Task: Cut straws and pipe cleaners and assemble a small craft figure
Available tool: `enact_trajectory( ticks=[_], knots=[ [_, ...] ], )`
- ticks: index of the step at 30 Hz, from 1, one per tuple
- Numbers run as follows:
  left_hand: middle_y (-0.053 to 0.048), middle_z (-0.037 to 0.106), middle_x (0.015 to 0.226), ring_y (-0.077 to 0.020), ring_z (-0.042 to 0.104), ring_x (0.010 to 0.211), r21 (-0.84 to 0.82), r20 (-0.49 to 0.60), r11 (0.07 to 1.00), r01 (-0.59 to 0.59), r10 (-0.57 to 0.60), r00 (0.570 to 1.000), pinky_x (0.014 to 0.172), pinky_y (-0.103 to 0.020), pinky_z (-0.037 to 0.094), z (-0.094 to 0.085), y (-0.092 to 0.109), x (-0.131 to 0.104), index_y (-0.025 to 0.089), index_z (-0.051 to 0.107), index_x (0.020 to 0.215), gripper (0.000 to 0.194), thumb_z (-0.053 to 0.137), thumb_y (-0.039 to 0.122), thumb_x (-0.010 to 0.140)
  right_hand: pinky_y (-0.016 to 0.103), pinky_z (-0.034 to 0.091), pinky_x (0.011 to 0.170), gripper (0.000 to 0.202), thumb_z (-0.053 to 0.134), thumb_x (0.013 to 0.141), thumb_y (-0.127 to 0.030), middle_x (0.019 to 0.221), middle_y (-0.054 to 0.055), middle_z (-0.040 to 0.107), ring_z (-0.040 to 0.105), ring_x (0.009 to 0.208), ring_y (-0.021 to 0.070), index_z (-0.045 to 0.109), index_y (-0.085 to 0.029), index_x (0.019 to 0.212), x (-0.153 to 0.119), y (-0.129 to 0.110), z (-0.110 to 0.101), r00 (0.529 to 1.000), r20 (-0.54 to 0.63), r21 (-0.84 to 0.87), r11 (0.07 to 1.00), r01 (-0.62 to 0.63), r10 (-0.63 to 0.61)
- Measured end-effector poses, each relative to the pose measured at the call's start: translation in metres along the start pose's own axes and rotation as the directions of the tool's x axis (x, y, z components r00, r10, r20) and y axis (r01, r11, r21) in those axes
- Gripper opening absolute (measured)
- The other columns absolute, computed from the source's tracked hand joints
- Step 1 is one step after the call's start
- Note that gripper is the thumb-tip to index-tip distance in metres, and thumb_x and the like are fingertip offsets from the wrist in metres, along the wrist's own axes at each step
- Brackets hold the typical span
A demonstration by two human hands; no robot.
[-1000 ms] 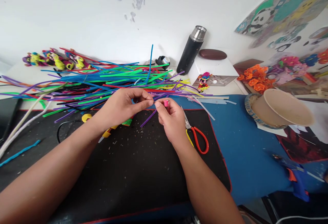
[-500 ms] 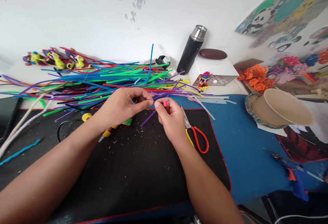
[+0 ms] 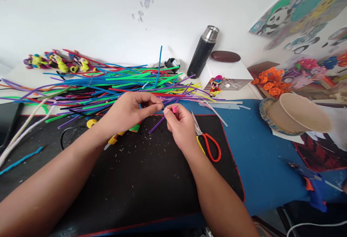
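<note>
My left hand (image 3: 135, 108) is closed in a pinch, thumb against forefinger, over a tiny dark piece (image 3: 163, 109) that is mostly hidden. Its fingertips almost meet those of my right hand (image 3: 179, 123), whose thumb and forefinger press together at the same piece. Within the curled fingers of the right hand sits a small pink object (image 3: 175, 109) with a metal top, which looks like a lighter; its lower part is covered. Both hands hover above the black mat (image 3: 151, 179). Scissors (image 3: 211, 146) with red handles lie just right of the right wrist.
A heap of coloured pipe cleaners (image 3: 108, 81) spreads behind my hands. A black thermos (image 3: 202, 52) stands by a white box (image 3: 230, 72), with a small figure (image 3: 216, 86) in front. To the right are a beige bowl (image 3: 303, 114) and a blue glue gun (image 3: 316, 190).
Both hands stay nearly in place, still pinched together. A bit more of the dark piece shows between the fingertips, and the pink object has shifted very slightly left.
</note>
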State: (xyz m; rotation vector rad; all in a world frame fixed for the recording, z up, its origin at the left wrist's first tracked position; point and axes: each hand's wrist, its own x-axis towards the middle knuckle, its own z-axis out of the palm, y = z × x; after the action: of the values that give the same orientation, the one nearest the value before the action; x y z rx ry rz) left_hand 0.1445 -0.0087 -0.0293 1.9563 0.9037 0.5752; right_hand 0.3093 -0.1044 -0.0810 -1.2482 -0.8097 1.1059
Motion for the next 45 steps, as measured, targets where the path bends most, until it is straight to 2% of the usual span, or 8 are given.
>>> enact_trajectory(
  ticks=[7, 13, 19, 27, 32, 37, 45],
  knots=[
    [-0.002, 0.076, 0.084, -0.0183, 0.067, 0.074, 0.000, 0.090, 0.997, -0.081, 0.081, 0.993, 0.071, -0.031, 0.053, -0.003, -0.008, -0.001, 0.026, 0.085, 0.113, 0.030, 0.078, 0.050, 0.097, 0.028, 0.024, 0.052, 0.031, 0.078, 0.091, -0.050, 0.065, -0.009, 0.039, 0.031, 0.056, 0.0114, 0.063, -0.024, 0.087, 0.001, 0.002, 0.000, 1.000, 0.017, 0.011, 1.000, 0.002, -0.003],
    [-0.003, 0.080, 0.092, -0.0199, 0.071, 0.082, 0.051, 0.055, 0.984, -0.173, 0.171, 0.984, 0.075, -0.032, 0.053, 0.000, -0.011, 0.000, 0.026, 0.083, 0.100, 0.021, 0.075, 0.045, 0.100, 0.028, 0.023, 0.052, 0.032, 0.077, 0.092, -0.051, 0.064, -0.009, 0.039, 0.029, 0.055, 0.0113, 0.062, -0.024, 0.085, 0.001, 0.005, 0.000, 1.000, 0.014, 0.003, 1.000, -0.003, 0.003],
    [-0.002, 0.081, 0.089, -0.0198, 0.072, 0.081, 0.086, 0.048, 0.964, -0.252, 0.248, 0.967, 0.075, -0.032, 0.053, -0.001, -0.010, 0.001, 0.026, 0.081, 0.096, 0.015, 0.073, 0.038, 0.100, 0.028, 0.023, 0.052, 0.028, 0.075, 0.091, -0.048, 0.063, -0.009, 0.039, 0.030, 0.055, 0.0113, 0.063, -0.023, 0.086, 0.000, 0.001, 0.000, 1.000, 0.018, -0.004, 1.000, -0.013, 0.014],
    [-0.001, 0.080, 0.087, -0.0168, 0.070, 0.076, 0.095, 0.076, 0.967, -0.237, 0.231, 0.970, 0.072, -0.029, 0.052, -0.003, -0.010, 0.000, 0.025, 0.080, 0.097, 0.015, 0.072, 0.038, 0.101, 0.028, 0.023, 0.052, 0.027, 0.076, 0.089, -0.046, 0.065, -0.009, 0.039, 0.030, 0.055, 0.0104, 0.062, -0.023, 0.085, 0.000, -0.002, 0.001, 1.000, 0.018, -0.006, 1.000, -0.017, 0.017],
    [-0.001, 0.080, 0.089, -0.0162, 0.070, 0.075, 0.118, 0.024, 0.967, -0.226, 0.225, 0.974, 0.071, -0.027, 0.053, -0.008, -0.013, 0.000, 0.023, 0.079, 0.097, 0.018, 0.071, 0.038, 0.101, 0.028, 0.024, 0.051, 0.027, 0.077, 0.090, -0.046, 0.063, -0.010, 0.039, 0.030, 0.053, 0.0101, 0.063, -0.023, 0.087, 0.000, -0.001, 0.000, 1.000, 0.028, 0.026, 1.000, -0.011, 0.011],
    [-0.001, 0.078, 0.085, -0.0164, 0.069, 0.069, 0.067, 0.051, 0.972, -0.224, 0.221, 0.974, 0.066, -0.028, 0.053, -0.010, -0.013, 0.001, 0.024, 0.081, 0.107, 0.019, 0.075, 0.041, 0.099, 0.028, 0.025, 0.051, 0.030, 0.079, 0.090, -0.049, 0.062, -0.010, 0.038, 0.032, 0.052, 0.0102, 0.063, -0.024, 0.087, 0.000, 0.000, 0.000, 0.999, 0.034, 0.020, 0.999, -0.030, 0.029],
    [-0.003, 0.083, 0.091, -0.0205, 0.074, 0.082, 0.104, 0.088, 0.950, -0.294, 0.286, 0.954, 0.076, -0.032, 0.055, -0.005, -0.014, 0.002, 0.027, 0.083, 0.099, 0.021, 0.074, 0.046, 0.103, 0.028, 0.024, 0.050, 0.031, 0.077, 0.090, -0.050, 0.062, -0.010, 0.039, 0.031, 0.052, 0.0101, 0.062, -0.024, 0.085, 0.000, -0.002, 0.000, 0.998, 0.048, 0.006, 0.999, -0.044, 0.043]
  ],
)
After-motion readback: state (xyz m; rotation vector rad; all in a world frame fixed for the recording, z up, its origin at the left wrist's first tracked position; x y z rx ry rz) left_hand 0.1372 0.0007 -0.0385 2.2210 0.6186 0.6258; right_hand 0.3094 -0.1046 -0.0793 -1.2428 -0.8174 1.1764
